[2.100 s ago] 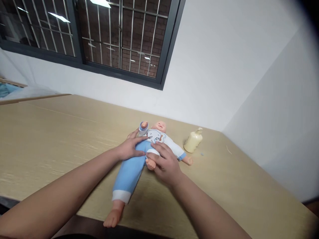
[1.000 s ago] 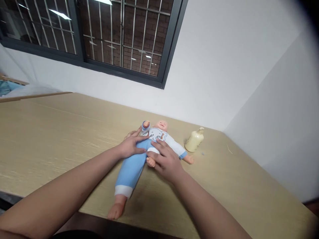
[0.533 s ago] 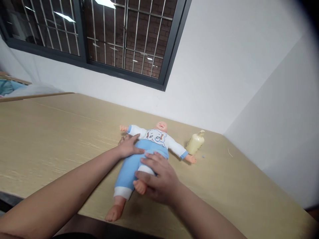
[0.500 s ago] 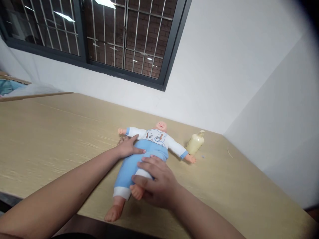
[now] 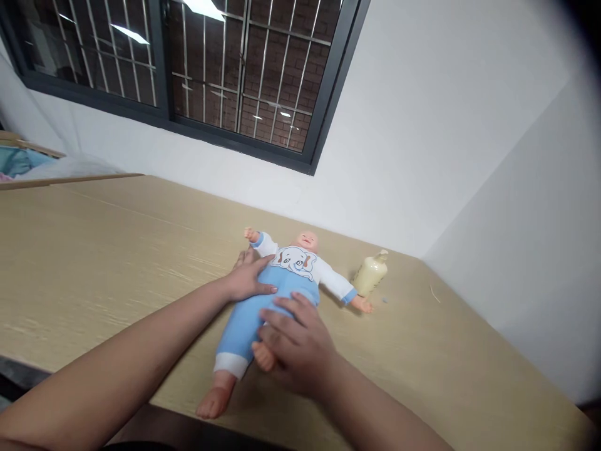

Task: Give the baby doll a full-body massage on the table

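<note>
Doll (image 5: 288,282), dressed in a white top and blue trousers, lies on its back on the table (image 5: 446,376), head (image 5: 307,241) toward the wall (image 5: 404,138) and feet toward the person. The left hand (image 5: 248,277) rests along its side at the waist, thumb and forefinger spread wide over the front of the clothes, the other fingers partly hidden at the doll's flank. The right hand (image 5: 300,344) curls over the bent leg, with that leg's foot (image 5: 263,356) poking out beside the palm; how hard the fingers press cannot be told. The other leg (image 5: 235,338) stretches out straight, its foot near the table edge. A cream bottle (image 5: 370,274) stands just beside the doll's outstretched hand (image 5: 361,304); whether they touch is unclear.

By its looks the doll should be light and hard to break. The clothed trunk and limbs probably give under pressure, while the head, hands and feet look like smooth moulded plastic, stiffer and likelier to slip. Cloth should offer better friction, so the waist and the trouser leg above the cuff seem the sound places to hold. The limbs appear floppy at the joints, so one hand steadying the trunk makes sense while the other supports a leg
</note>
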